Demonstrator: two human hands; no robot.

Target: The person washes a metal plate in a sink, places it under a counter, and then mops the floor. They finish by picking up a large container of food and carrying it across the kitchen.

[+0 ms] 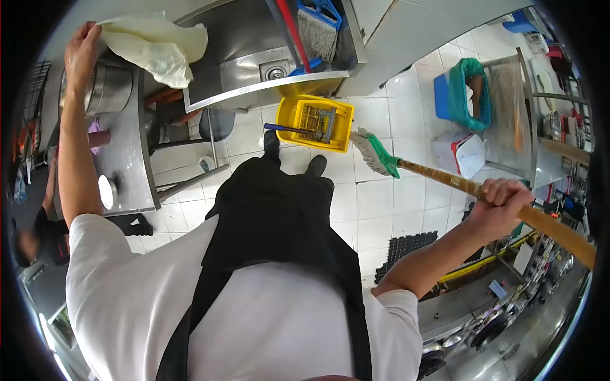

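At the upper left, my left hand [82,47] is closed on one corner of a pale yellow cloth [155,47], which spreads out beside a steel sink. My right hand [502,202] wraps round the wooden handle of a mop [438,174]. The green head of that mop, with grey strands, rests on the tiled floor to the right of a yellow mop bucket [286,114]. A blue-handled tool [289,129] lies across the bucket. In the steel sink [238,73] stand another mop with a blue head [318,32] and a red pole [293,38].
A steel counter [130,159] with a white bowl [108,192] runs along the left. Another person [47,235] is at the far left. On the right are a green-lined bin [456,95], a white container [469,155] and a black mat [406,247].
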